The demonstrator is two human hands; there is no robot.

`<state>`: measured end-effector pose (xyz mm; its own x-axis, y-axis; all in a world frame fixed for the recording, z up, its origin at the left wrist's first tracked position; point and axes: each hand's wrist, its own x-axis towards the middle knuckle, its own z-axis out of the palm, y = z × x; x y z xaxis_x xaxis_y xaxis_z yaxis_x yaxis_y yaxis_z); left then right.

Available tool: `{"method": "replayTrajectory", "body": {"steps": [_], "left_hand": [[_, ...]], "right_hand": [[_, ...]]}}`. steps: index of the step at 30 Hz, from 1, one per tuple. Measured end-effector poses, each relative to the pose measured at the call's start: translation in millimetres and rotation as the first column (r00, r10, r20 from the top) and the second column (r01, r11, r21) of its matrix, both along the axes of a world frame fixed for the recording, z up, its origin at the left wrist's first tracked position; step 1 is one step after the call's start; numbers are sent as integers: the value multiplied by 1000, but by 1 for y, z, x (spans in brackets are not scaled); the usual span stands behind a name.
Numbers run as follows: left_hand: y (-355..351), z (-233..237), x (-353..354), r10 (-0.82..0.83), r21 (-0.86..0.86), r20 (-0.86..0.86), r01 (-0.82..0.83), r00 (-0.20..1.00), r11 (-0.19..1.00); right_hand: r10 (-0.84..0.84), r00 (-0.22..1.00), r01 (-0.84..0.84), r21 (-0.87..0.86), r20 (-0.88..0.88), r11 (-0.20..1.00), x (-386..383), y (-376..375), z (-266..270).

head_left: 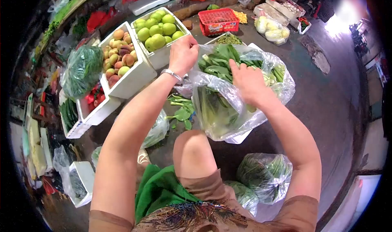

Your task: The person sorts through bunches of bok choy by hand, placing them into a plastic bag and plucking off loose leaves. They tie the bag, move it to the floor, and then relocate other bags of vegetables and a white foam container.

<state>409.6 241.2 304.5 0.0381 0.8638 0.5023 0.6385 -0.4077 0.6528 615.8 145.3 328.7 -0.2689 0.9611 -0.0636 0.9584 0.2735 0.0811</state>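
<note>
A clear plastic bag (202, 95) full of leafy greens (220, 66) stands in front of my knee. My left hand (183, 54), with a bracelet at the wrist, is closed on the bag's upper left edge. My right hand (248, 81) lies over the greens at the mouth of the bag, its index finger stretched out and its fingers a little apart; the thumb side is partly hidden. Lighter stalks (278, 72) show at the bag's right side. Loose leaves (181, 112) lie on the floor left of the bag.
White foam boxes hold green fruit (158, 30), peaches (120, 54) and red vegetables (96, 96). A bagged bundle of greens (83, 70) rests beside them. Behind stand a red crate (218, 21) and bagged cabbages (271, 30). More bagged greens (265, 177) lie by my right leg.
</note>
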Motion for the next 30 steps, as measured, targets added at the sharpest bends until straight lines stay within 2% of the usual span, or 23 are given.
{"method": "replayTrajectory", "body": {"steps": [2,7,9,11,13,15,16,17,18,19,21,23,25,26,27,28,29,30], "left_hand": [[4,-2,-1,24,-5,-1,-24,1000,1000],[8,-1,-8,75,-13,-11,-76,997,997],[7,0,-8,58,-16,-11,-58,998,998],[5,9,-8,40,-13,-12,-40,999,999],[-1,24,-10,9,-10,-11,-9,1000,1000],[-12,31,-8,-27,-42,15,28,1000,999],[-19,31,-7,-99,-35,44,101,994,994],[-26,30,-6,-166,-32,73,169,983,985],[-31,28,-6,-164,39,28,163,986,986],[-38,22,-7,-149,20,36,149,988,989],[-48,21,-9,-257,-44,38,259,966,965],[-64,26,-11,-291,-95,17,291,957,952],[-80,39,-25,-334,-210,133,356,933,911],[-89,42,-35,-319,-203,138,342,938,917],[-98,44,-46,-329,-245,216,377,919,893],[-105,45,-59,-330,-282,296,412,896,866],[-110,43,-75,-309,-280,302,394,902,876],[-117,38,-94,-306,-311,268,382,914,870]], "right_hand": [[45,995,-49,47,86,998,-5,-4,-5],[157,979,-175,145,126,974,-8,-14,-11],[76,997,-78,70,25,994,-4,-4,-14],[-167,983,148,-208,-76,967,3,10,5],[-303,945,266,-245,-126,932,13,28,-1],[-329,934,281,-283,-139,917,16,35,1],[-354,922,293,-318,-154,902,12,36,5],[-360,929,323,-291,-83,900,6,30,4],[-366,925,325,-290,-99,900,7,34,-3],[-371,922,326,-297,-108,897,11,40,-15],[-393,913,347,-298,-110,889,9,44,-25],[-379,925,361,-363,23,859,-4,45,-11],[-378,926,358,-314,-4,879,-1,50,-16],[-347,929,283,-364,-124,887,7,55,-17],[-317,917,201,-408,-242,891,14,59,-19],[-329,882,209,-346,-338,915,17,59,-19],[-244,861,72,-369,-446,927,22,61,-18],[-267,873,122,-348,-409,930,25,61,-14]]}}
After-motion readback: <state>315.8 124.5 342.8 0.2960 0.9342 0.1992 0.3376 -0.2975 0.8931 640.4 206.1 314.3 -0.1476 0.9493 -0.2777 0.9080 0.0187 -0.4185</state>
